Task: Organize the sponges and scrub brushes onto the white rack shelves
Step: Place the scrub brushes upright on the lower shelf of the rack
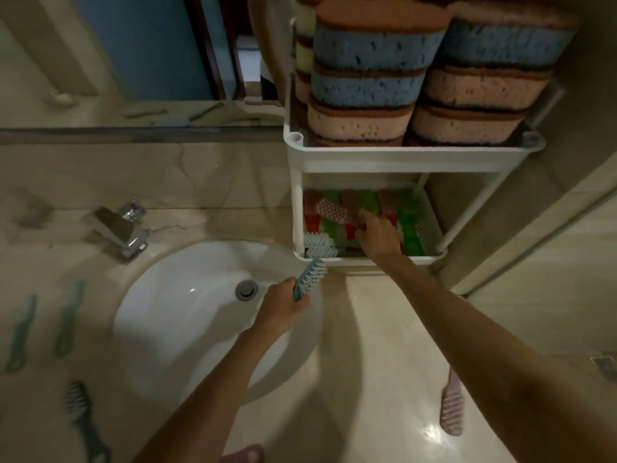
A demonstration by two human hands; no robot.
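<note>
A white rack (414, 158) stands on the counter at the right. Stacked blue and pink sponges (370, 81) fill its upper shelf. Red and green sponges (409, 225) and pale scrub brushes (319, 245) lie in the lower shelf. My right hand (379, 235) reaches into that lower shelf and grips a pink scrub brush (332, 211) by its handle. My left hand (283, 304) hovers over the sink's right edge, holding a blue scrub brush (309, 277) that points up toward the rack. Another pink brush (451, 409) lies on the counter near my right forearm.
A white sink (173, 312) with a chrome tap (122, 228) fills the middle left. Two teal brushes (68, 319) and a dark brush (83, 416) lie on the counter at the far left. A mirror runs along the back wall.
</note>
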